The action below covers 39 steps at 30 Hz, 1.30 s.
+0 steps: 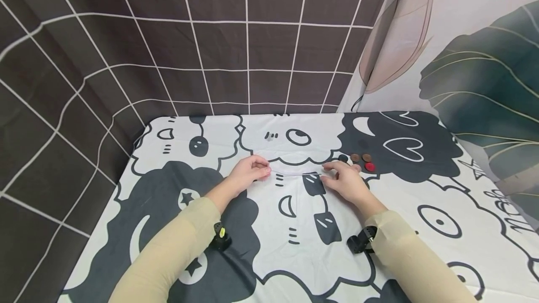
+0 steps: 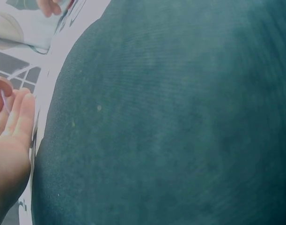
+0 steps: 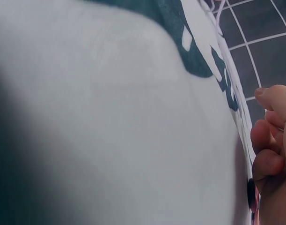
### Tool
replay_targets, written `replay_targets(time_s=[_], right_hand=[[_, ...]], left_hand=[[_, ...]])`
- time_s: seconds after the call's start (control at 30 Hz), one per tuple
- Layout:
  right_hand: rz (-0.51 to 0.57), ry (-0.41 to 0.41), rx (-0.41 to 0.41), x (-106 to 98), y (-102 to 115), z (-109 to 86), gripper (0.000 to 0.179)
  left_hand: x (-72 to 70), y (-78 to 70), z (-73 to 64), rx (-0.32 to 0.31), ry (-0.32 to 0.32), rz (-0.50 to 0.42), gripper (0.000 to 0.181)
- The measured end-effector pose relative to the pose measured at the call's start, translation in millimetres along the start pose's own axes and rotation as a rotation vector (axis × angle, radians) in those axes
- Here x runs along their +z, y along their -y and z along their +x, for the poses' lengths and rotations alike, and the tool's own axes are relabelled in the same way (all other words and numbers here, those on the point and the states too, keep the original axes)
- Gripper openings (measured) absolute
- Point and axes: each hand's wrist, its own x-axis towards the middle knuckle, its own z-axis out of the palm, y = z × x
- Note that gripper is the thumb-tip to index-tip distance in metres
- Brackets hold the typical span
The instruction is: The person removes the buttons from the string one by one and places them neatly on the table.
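Observation:
A thin pale cord [image 1: 294, 173] stretches over the patterned cloth from my left hand [image 1: 251, 172], whose thumb and fingers pinch its end. In the left wrist view, a pale lilac strand [image 2: 5, 101] hangs across the fingers of my left hand [image 2: 11, 136]. A round reddish shape sits at the fingertips there; whether it is a thumb tip or a button, I cannot tell. My right hand [image 1: 346, 182] hovers near the cord's other end, thumb and forefinger apart. In the right wrist view, the right hand [image 3: 276, 136] shows loosely bent fingers, with no held thing visible.
Beside the right hand lie several round buttons: a red one [image 1: 370, 167], brown ones [image 1: 367, 158] and a black one [image 1: 343, 158]. A black-and-white cartoon cloth [image 1: 290, 256] covers the surface. Behind it hangs a dark checked curtain [image 1: 219, 46].

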Motion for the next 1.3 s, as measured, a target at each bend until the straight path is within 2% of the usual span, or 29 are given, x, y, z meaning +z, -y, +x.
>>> replay_targets(time_s=[0.13, 0.57, 0.93, 1.3], right_hand=[[0.009, 0.019, 0.024, 0.6, 2.6, 0.5, 0.035], [0.028, 0.059, 0.000, 6.6, 12.4, 4.2, 0.035], [0.019, 0.054, -0.013, 12.8, 18.6, 8.3, 0.035], [0.060, 0.060, -0.027, 18.1, 23.9, 9.4, 0.034]], left_hand=[[0.1, -0.7, -0.6, -0.005, 0.000, 0.005, 0.029], [0.9, -1.5, -0.9, 0.001, 0.009, -0.008, 0.029], [0.4, -3.0, -1.3, 0.003, 0.013, -0.005, 0.030], [-0.7, 1.6, 0.2, 0.001, 0.007, 0.000, 0.029]])
